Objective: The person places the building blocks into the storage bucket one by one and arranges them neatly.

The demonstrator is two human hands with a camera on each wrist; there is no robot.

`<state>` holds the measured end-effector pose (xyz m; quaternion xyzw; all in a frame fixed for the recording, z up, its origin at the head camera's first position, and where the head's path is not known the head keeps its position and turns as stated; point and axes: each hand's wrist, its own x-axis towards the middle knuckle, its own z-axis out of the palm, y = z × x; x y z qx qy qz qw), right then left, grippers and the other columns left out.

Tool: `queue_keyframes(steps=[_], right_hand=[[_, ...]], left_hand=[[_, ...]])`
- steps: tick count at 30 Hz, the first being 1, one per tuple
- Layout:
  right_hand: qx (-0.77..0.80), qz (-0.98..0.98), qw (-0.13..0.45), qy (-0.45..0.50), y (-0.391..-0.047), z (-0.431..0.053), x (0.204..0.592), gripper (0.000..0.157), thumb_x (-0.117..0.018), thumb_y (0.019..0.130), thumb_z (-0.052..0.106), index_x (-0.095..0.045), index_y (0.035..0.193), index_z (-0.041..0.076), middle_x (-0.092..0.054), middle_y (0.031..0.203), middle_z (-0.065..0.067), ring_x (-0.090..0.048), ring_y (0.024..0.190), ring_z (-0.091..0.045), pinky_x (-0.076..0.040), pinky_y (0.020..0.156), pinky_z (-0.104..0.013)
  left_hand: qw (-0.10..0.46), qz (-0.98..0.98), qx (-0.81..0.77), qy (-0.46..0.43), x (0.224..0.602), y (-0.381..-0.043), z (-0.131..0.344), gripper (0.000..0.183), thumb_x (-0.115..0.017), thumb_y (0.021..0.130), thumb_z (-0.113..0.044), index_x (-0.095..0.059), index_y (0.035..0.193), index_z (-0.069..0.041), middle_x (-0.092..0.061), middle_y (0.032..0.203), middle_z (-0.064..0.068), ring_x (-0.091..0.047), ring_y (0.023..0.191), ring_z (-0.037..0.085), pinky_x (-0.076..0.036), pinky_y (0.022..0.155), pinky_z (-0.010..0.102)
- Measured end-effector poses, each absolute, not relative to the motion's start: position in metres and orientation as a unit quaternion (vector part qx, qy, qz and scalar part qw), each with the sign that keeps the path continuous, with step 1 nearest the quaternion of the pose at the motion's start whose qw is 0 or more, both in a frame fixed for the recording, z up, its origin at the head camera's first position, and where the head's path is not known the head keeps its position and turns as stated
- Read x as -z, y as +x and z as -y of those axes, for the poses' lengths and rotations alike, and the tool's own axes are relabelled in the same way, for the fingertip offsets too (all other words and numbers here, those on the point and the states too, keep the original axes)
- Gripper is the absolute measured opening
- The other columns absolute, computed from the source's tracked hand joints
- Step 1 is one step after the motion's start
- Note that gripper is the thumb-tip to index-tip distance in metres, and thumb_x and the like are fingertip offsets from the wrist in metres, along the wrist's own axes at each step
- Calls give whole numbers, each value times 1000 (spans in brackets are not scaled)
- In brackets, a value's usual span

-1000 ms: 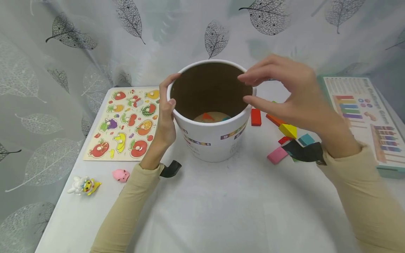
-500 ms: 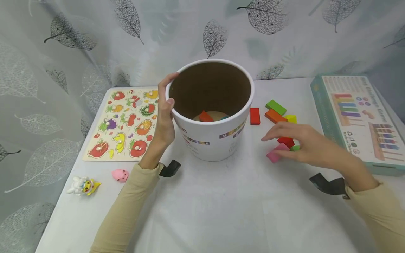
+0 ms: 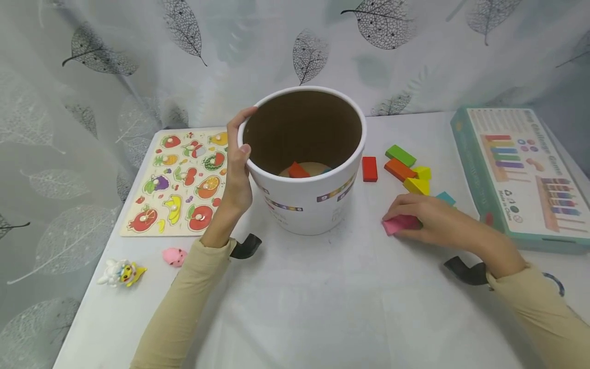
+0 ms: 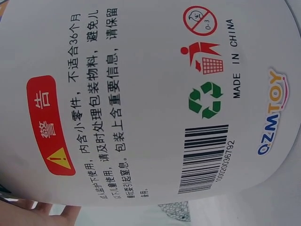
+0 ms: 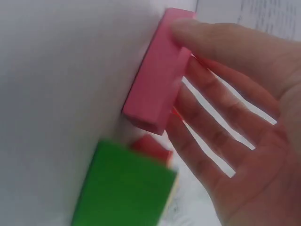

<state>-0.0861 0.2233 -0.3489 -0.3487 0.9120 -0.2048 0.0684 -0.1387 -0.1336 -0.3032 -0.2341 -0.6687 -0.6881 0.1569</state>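
- Tabletop (image 3: 299, 318), head view: white surface runs between the 2 sleeves (image 3: 184, 307) and between the bucket (image 3: 306, 210) and the pink block (image 3: 395, 224); the game box (image 3: 521, 174) bounds the right side.
- Head view, grip: the left hand (image 3: 238, 179) grasps the bucket's left rim, thumb over the edge; the right hand (image 3: 426, 218) pinches the pink block, on the tabletop right of the bucket.
- Head view, against 0.5 s ago: the right hand has come down from over the pink block to grasp it; a yellow triangular block (image 3: 417, 185) it covered now shows.
- Head view: inside the bucket, an orange-red block (image 3: 298, 170) and a blue piece (image 3: 327, 170) are partly cut by the rim.
- Left wrist view: the bucket's printed wall fills most of it; fingers (image 4: 42, 214) are cut off lower left.
- Right wrist view: thumb on the pink block; a green block (image 5: 124, 188) is blurred and cut off below, partly hiding a small red block (image 5: 153, 149).
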Motion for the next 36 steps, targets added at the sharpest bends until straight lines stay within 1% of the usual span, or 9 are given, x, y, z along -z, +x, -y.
queue_keyframes(steps=[5,9,15,19,23,28,31,34,36], right_hand=[[219,-913,112,-325,-85,-209,351,35,-82,77,22,-72,111,22,-64,106,10,-57,98,-9,-56,78,-27],[221,-912,130,-319,-83,-205,353,40,-82,77,20,-71,115,21,-64,109,6,-58,101,-13,-57,80,-30],[204,-917,108,-325,-81,-212,355,42,-83,74,15,-71,114,19,-64,106,6,-58,97,-11,-57,80,-31],[217,-911,81,-341,-81,-216,355,40,-82,75,15,-71,113,20,-62,104,11,-56,95,-5,-56,79,-27],[249,-904,28,-346,-85,-216,344,44,-83,73,10,-69,113,19,-62,107,9,-54,95,-5,-55,74,-23],[300,-881,-98,-353,-99,-217,311,55,-86,62,-1,-69,113,12,-64,104,2,-53,91,-4,-46,77,-7],[320,-864,-165,-352,-107,-216,284,64,-87,55,-8,-69,115,6,-67,104,-4,-53,94,3,-40,83,-3],[320,-863,-208,-332,-113,-209,255,67,-87,57,-9,-67,120,4,-67,111,-10,-50,101,9,-38,88,-4],[315,-866,-225,-318,-116,-198,236,66,-85,62,-8,-65,124,5,-66,117,-12,-49,106,10,-37,90,-4]], left_hand=[[154,666,691,-236,303,-138,133,74,-42,84,-56,-31,144,-15,-41,145,8,-41,131,28,-35,108,48],[155,666,691,-236,304,-138,133,73,-42,84,-55,-31,144,-14,-40,145,8,-41,131,28,-36,108,47],[155,667,689,-236,304,-138,133,74,-41,84,-55,-30,145,-14,-40,145,7,-40,132,27,-35,109,49],[157,668,688,-236,304,-138,133,75,-42,84,-57,-30,145,-14,-39,145,7,-40,132,27,-34,109,50],[158,668,688,-235,304,-138,133,75,-42,84,-56,-30,145,-13,-39,145,8,-40,132,28,-34,109,51],[157,666,691,-234,304,-139,134,76,-42,84,-56,-30,145,-12,-39,145,9,-40,131,28,-33,109,53],[156,668,690,-232,304,-139,135,76,-42,84,-56,-30,145,-12,-40,145,8,-39,131,28,-34,109,52],[156,671,687,-231,304,-139,135,76,-42,84,-56,-30,145,-12,-39,145,8,-40,131,26,-34,109,51],[156,671,687,-230,304,-138,135,77,-42,84,-56,-30,145,-11,-39,145,8,-39,132,25,-35,109,51]])
